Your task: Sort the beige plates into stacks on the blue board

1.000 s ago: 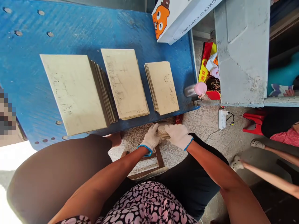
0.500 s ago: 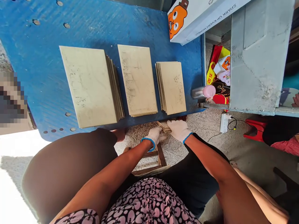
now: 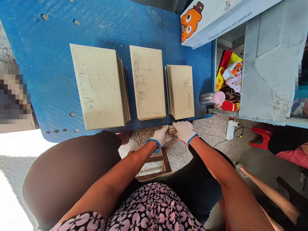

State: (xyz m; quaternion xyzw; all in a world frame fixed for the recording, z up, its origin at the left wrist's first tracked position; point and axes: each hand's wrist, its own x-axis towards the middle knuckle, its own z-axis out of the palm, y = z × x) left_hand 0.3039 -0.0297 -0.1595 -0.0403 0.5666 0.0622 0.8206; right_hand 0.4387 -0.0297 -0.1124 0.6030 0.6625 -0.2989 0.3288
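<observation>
Both my hands wear white gloves with blue cuffs and reach down below the front edge of the blue table (image 3: 48, 64). My left hand (image 3: 160, 137) and my right hand (image 3: 183, 131) close together on a small bundle of thin wooden sheets (image 3: 171, 129), mostly hidden under the table edge. On the table lie three stacks of pale thin boards: a large stack (image 3: 97, 85) at the left, a middle stack (image 3: 147, 81), and a smaller stack (image 3: 182, 90) right above my hands.
A white box with an orange cartoon figure (image 3: 211, 17) sits at the table's far right. A metal flask with a pink lid (image 3: 213, 98) lies by the table's right edge. A grey metal cabinet (image 3: 269, 57), a power strip (image 3: 229, 129), a wooden stool (image 3: 156, 163) and another person's leg (image 3: 262, 186) surround me.
My hands have moved up with the bundle, from well below the table edge to right under it. The view has shifted, so the table and stacks sit further right in the picture.
</observation>
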